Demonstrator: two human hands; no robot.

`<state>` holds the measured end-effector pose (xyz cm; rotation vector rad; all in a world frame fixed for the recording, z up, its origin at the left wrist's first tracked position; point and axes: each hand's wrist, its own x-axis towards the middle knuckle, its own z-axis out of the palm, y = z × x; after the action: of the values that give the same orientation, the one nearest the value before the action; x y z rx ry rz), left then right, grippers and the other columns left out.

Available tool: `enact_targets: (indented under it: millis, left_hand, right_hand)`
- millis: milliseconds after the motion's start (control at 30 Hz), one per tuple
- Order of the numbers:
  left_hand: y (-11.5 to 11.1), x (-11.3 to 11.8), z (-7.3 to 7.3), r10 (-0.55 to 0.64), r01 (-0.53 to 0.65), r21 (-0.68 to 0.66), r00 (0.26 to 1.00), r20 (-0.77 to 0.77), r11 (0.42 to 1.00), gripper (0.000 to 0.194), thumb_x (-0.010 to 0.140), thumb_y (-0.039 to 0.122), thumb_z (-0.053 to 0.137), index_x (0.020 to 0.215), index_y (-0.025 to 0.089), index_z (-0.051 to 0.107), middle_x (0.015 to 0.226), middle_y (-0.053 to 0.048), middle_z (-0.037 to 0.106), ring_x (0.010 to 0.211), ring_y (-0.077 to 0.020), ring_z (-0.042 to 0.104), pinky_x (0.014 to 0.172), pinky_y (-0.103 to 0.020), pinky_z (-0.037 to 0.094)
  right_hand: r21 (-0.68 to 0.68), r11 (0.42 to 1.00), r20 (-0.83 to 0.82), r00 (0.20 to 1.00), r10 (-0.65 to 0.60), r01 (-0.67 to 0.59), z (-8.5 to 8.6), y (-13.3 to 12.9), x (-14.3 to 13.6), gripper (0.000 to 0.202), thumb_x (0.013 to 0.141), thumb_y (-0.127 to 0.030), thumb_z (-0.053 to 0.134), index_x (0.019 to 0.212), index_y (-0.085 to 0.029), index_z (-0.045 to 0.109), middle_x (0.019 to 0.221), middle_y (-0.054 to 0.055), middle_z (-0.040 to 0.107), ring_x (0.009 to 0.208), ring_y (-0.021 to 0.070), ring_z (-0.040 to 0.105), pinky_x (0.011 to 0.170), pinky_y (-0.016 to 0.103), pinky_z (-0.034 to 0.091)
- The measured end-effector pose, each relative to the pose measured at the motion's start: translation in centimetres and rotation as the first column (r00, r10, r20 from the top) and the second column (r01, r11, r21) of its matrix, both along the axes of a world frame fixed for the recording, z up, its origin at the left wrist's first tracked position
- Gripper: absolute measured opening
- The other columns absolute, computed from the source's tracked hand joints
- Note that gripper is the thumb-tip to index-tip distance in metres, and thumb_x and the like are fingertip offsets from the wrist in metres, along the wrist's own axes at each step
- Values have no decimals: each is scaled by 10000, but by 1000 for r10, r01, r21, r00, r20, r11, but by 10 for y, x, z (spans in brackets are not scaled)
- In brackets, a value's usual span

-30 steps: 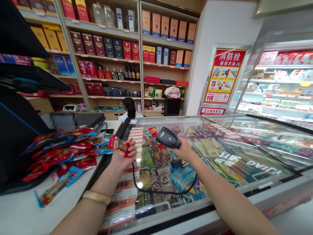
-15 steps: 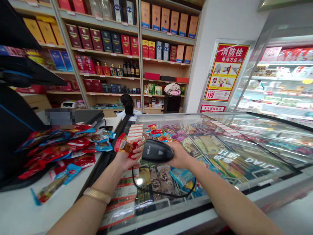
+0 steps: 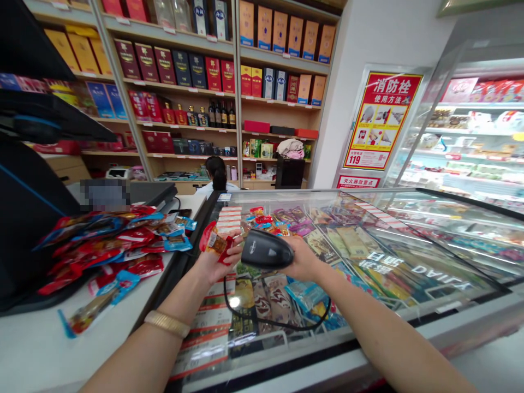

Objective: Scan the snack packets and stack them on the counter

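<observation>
My left hand (image 3: 216, 265) holds a small red snack packet (image 3: 213, 240) with its fingers around it, above the freezer's left edge. Just right of it, my right hand (image 3: 303, 259) grips a black barcode scanner (image 3: 266, 250), whose head points at the packet. The scanner's black cable (image 3: 282, 326) loops down over the glass. On the white counter (image 3: 36, 349) at the left lies a heap of red and blue snack packets (image 3: 135, 237), with one packet (image 3: 98, 305) lying at its near edge.
A glass-topped freezer (image 3: 393, 240) full of packets spans the middle and right. A black monitor stand (image 3: 24, 229) rises at the left. Beyond the freezer a person's dark-haired head (image 3: 216, 170) shows before shelves of boxes (image 3: 174, 68).
The view has shifted slightly, so most things appear a little further right. Both hands keep their hold on the packet and the scanner, with little movement between them.
</observation>
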<state>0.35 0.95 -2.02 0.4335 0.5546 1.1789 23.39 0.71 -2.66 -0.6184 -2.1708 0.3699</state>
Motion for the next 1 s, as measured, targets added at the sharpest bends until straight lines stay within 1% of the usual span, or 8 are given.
enact_targets:
  millis: [167, 333, 400, 500, 600, 733, 867, 1000]
  left_hand:
    - [7, 2, -3, 260, -253, 60, 931, -257, 965, 148, 808, 183, 664, 748, 138, 536, 573, 55, 430, 401, -37, 371, 320, -113, 218]
    - [19, -14, 0, 618, -590, 220, 645, -449, 777, 307, 749, 337, 727, 637, 163, 500, 563, 39, 498, 468, -71, 459, 472, -194, 410]
    - [23, -31, 1, 740, -673, 364, 427, -520, 644, 275, 732, 344, 715, 641, 169, 524, 586, 32, 525, 529, -100, 493, 566, -241, 452]
    - [25, -60, 4, 759, -623, 633, -96, -644, 459, 183, 736, 315, 664, 668, 183, 557, 637, 10, 552, 630, -161, 534, 688, -316, 467]
    - [21, -82, 7, 619, -479, 721, -385, -685, 500, 116, 756, 282, 615, 709, 193, 557, 675, -21, 566, 698, -223, 575, 755, -379, 467]
    - [16, -89, 10, 518, -345, 712, -506, -689, 611, 65, 768, 184, 535, 806, 175, 586, 730, -68, 589, 817, -284, 613, 815, -430, 468]
    - [13, -85, 9, 552, -187, 763, -587, -592, 619, 229, 763, 106, 473, 901, 138, 654, 867, -139, 613, 980, -318, 594, 866, -442, 456]
    - [7, -81, 11, 497, -179, 755, -654, -570, 630, 290, 792, 132, 468, 964, 144, 701, 983, -180, 614, 992, -350, 579, 858, -488, 447]
  right_hand:
    - [-10, 1000, -60, 998, -24, 24, -2, 3, 3, 246, 744, -343, 689, 933, -188, 668, 849, 49, 719, 743, 190, 647, 712, 273, 503]
    - [-23, 994, -68, 992, -107, 106, -1, 7, 7, 211, 737, -309, 713, 899, -177, 687, 820, 41, 727, 722, 191, 651, 685, 272, 502]
    - [-16, 991, -68, 989, -134, 134, -1, 9, 8, 202, 728, -290, 723, 892, -178, 691, 832, 41, 732, 739, 196, 656, 692, 276, 502]
    - [-20, 985, -64, 983, -170, 169, -3, 14, 10, 183, 722, -275, 723, 875, -179, 692, 826, 39, 731, 732, 196, 654, 686, 278, 500]
    - [-32, 979, -52, 977, -204, 203, -6, 18, 12, 194, 712, -281, 726, 870, -175, 689, 799, 38, 724, 710, 194, 643, 664, 274, 495]
    - [-21, 976, -74, 973, -217, 216, -11, 24, 15, 183, 701, -265, 701, 857, -171, 684, 778, 32, 715, 691, 186, 637, 655, 264, 485]
    - [0, 960, -131, 952, -276, 279, -13, 30, 19, 183, 671, -233, 665, 843, -171, 682, 763, 29, 712, 682, 185, 630, 656, 265, 486]
    - [-4, 940, -206, 919, -336, 342, -12, 36, 24, 188, 668, -263, 653, 832, -175, 678, 761, 35, 711, 680, 190, 622, 662, 276, 492]
